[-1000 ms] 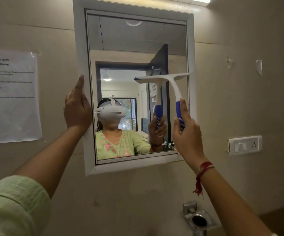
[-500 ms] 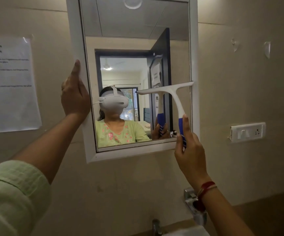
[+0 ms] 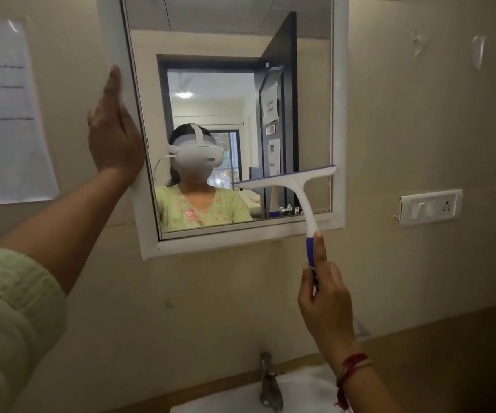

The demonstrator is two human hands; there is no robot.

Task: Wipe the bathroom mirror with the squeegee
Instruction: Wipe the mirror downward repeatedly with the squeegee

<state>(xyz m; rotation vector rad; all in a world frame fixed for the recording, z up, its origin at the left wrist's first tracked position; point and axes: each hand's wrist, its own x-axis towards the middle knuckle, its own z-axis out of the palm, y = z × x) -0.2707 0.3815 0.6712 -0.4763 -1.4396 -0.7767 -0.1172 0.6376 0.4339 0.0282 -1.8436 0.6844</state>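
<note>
Mirror wiping, with our two hands up at the glass.

We face a beige tiled wall (image 3: 413,120) carrying a rectangular white-framed bathroom mirror (image 3: 338,114); our left hand (image 3: 114,135) lies flat with fingers straight against the frame's left edge, gripping nothing. Left of it hangs a white printed paper sheet (image 3: 5,114), and right of the mirror sits a white switch-and-socket plate (image 3: 431,207). Near the bottom edge we see a white washbasin (image 3: 300,389) with a metal tap (image 3: 269,383). Our right hand (image 3: 324,305), a red thread band at its wrist, is closed around the blue grip of the white T-shaped squeegee (image 3: 297,186), whose blade rests tilted across the glass's lower right corner.
</note>
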